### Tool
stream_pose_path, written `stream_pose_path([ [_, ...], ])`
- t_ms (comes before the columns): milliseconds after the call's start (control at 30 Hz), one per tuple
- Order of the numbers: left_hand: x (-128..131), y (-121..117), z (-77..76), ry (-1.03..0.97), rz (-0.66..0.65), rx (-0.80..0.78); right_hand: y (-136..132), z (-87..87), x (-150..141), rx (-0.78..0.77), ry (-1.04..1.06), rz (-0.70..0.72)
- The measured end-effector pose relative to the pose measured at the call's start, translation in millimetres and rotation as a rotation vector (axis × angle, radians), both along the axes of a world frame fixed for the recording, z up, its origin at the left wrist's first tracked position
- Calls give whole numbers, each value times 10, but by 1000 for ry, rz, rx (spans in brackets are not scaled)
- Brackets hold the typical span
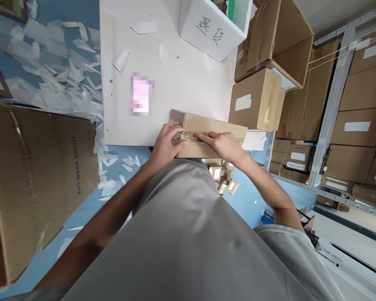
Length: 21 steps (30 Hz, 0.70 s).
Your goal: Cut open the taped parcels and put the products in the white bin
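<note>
A long, narrow cardboard box [216, 122] lies at the front edge of the white table, with clear, crumpled tape [184, 134] at its left end. My left hand [167, 141] curls round that end, thumb and fingers on either side of the tape. In my right hand [224, 144] is a slim tool with a red-and-black handle [196, 138]. Its thin metal tip points left and meets the tape, between the fingers of my left hand. Whether the tip is under the tape or only on it, I cannot tell.
The white table [181, 92] bears a blurred pink item [141, 95], paper scraps and a white bin [214, 31] with handwriting. Cardboard boxes [249, 100] are stacked at right beside metal shelving [332, 96]. A large carton [50, 179] and scattered paper [72, 77] lie at left.
</note>
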<state>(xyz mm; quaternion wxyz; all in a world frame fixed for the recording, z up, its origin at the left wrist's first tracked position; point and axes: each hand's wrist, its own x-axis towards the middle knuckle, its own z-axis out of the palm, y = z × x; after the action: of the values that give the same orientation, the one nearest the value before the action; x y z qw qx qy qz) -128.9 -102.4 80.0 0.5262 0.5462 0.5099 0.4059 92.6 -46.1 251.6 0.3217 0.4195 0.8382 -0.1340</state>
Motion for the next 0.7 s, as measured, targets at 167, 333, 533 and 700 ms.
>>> stream_pose_path([
  [167,-27,53,28,0,-4,-35,98,7,-50,1,-15,44],
  [333,-70,101,72,4,-11,-54,185,30,-61,-3,-49,81],
  [533,-80,194,104,23,7,-123,220,159,178,10,-88,87],
  [700,-91,330,124,41,21,-155,275,200,570,32,-144,52],
])
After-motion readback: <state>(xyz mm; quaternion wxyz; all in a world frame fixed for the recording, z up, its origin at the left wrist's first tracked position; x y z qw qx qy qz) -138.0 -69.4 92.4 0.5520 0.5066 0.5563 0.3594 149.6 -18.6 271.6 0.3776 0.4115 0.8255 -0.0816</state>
